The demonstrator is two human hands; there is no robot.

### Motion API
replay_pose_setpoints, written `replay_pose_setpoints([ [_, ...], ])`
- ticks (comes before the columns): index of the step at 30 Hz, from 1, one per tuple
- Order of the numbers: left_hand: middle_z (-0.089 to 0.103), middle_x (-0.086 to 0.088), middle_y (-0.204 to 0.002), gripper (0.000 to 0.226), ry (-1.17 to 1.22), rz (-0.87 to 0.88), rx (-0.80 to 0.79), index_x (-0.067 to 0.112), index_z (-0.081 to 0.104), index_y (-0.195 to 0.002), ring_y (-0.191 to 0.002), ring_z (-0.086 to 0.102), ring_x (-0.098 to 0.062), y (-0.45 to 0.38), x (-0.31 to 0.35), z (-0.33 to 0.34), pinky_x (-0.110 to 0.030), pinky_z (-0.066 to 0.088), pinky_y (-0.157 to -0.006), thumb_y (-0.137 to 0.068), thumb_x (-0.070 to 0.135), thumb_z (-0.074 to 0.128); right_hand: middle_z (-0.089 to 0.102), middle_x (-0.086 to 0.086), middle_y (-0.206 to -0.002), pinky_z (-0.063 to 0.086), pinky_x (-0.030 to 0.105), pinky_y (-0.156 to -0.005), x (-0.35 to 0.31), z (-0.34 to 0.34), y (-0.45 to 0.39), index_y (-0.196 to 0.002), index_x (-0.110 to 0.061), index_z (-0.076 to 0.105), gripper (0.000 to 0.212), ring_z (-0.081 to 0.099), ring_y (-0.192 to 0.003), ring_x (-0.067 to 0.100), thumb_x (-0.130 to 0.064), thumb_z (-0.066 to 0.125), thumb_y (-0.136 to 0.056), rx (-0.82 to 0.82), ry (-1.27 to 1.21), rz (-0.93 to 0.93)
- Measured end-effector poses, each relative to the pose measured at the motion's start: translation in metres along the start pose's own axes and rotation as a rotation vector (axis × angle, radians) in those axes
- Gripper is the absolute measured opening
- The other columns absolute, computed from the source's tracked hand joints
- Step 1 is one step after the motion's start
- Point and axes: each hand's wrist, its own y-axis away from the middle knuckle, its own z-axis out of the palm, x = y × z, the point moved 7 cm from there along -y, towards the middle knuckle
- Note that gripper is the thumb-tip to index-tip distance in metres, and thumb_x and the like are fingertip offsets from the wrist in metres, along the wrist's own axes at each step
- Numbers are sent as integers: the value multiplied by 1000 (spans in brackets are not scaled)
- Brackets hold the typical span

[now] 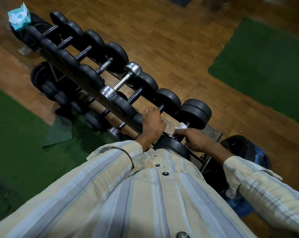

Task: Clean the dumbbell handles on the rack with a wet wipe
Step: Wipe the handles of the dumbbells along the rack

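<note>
Head view: my right hand (195, 140) pinches the wipe (181, 126) round the handle (183, 133) of the dumbbell at the rack's (212, 133) near end. Left hand (153, 123) grips the next handle. Risk: a hard rub could roll the dumbbell off.

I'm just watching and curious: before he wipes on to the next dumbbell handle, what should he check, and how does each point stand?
1. Wet wipe in right hand: ok.
2. Wipe on the nearest dumbbell handle: ok.
3. Left hand gripping the neighbouring handle: ok.
4. Wipe still clean enough: cannot tell.
5. Wipe packet at the rack's far end, within reach: not ok.
</note>
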Motion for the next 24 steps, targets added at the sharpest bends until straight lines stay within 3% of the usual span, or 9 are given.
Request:
replay_pose_setpoints([
  [2, 59, -15, -117, 32, -9, 7, -5, 6, 59, -114, -115, 52, -34, 0, 0, 1, -41, 42, -100, -82, 8, 58, 67, -18, -127, 56, 35, -79, -7, 5, 12, -131, -44, 54, 65, 66, -106, 12, -8, 56, -77, -25, -172, -80],
  [4, 59, -15, -117, 32, -7, 11, -1, 6, 60, -115, -115, 52, -33, 0, 1, 1, -41, 43, -100, -83, 9, 58, 56, -21, -144, 54, 35, -83, -4, 6, 23, -139, -43, 52, 73, 63, -108, 11, -4, 56, -78, 24, -177, -69],
  [8, 59, -15, -117, 31, 1, 2, 3, 5, 61, -113, -115, 53, -33, 0, 1, 0, -42, 44, -101, -82, 10, 60, 33, -15, -163, 36, 36, -85, 11, 4, 30, -156, -35, 33, 93, 44, -113, 21, -3, 64, -75, 201, 222, 161],
  [11, 58, -16, -117, 30, 11, 1, -10, 5, 60, -112, -115, 53, -34, 0, 1, 0, -42, 44, -100, -82, 8, 59, 30, -9, -165, 33, 43, -95, 19, 7, 30, -158, -30, 27, 98, 39, -126, 28, -5, 71, -74, 270, 203, 353],
  [15, 58, -18, -113, 26, 36, -1, -26, 3, 60, -105, -112, 54, -37, -2, 0, -2, -45, 45, -98, -80, 6, 58, 59, 5, -140, 43, 50, -101, 29, 24, 35, -151, -28, 45, 85, 50, -124, 36, 0, 60, -72, 468, -337, 558],
  [18, 58, -17, -114, 27, 25, 4, -35, 3, 60, -106, -111, 54, -36, -3, -1, -1, -45, 45, -97, -80, 7, 59, 64, 2, -123, 51, 39, -88, 31, 39, 33, -145, -26, 54, 72, 59, -107, 28, 3, 51, -80, 505, -852, 692],
  [20, 58, -17, -115, 28, 15, 13, -38, 3, 60, -108, -111, 54, -36, -2, 0, 0, -44, 44, -97, -80, 8, 59, 65, 3, -105, 47, 34, -75, 29, 36, 26, -134, -15, 59, 60, 59, -92, 24, 10, 47, -82, 531, -1178, 772],
  [22, 58, -17, -115, 28, 8, 10, -43, 3, 60, -109, -112, 54, -36, -2, 1, 1, -44, 44, -97, -81, 8, 60, 55, 8, -80, 40, 35, -68, 32, 28, 21, -107, -1, 60, 38, 49, -75, 24, 17, 45, -77, 565, -1368, 876],
  [24, 58, -17, -116, 28, 3, 4, -45, 4, 60, -109, -112, 54, -35, -2, 1, 2, -44, 43, -97, -81, 8, 59, 46, 9, -72, 37, 34, -64, 32, 19, 20, -73, -5, 53, 20, 43, -72, 25, 14, 50, -67, 561, -1445, 949],
])
